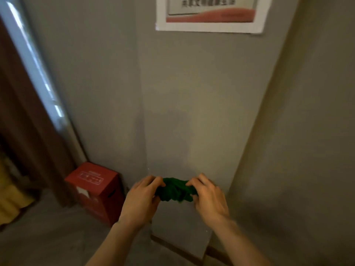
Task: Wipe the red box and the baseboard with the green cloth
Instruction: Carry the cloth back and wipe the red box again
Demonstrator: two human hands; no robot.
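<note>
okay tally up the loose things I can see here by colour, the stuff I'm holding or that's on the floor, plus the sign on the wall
Green: 1, the green cloth, bunched between the left hand and right hand
Red: 1, the red box on the floor by the wall
White with red band: 1, the wall notice
Total: 3

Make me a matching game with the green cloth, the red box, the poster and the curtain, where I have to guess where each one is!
Things:
1. green cloth
2. red box
3. poster
4. brown curtain

Places:
A. high up on the grey wall
B. on the floor in the corner
C. along the left edge, beside the window
D. bunched between the left hand and the right hand

Pairs: 1-D, 2-B, 3-A, 4-C
</note>
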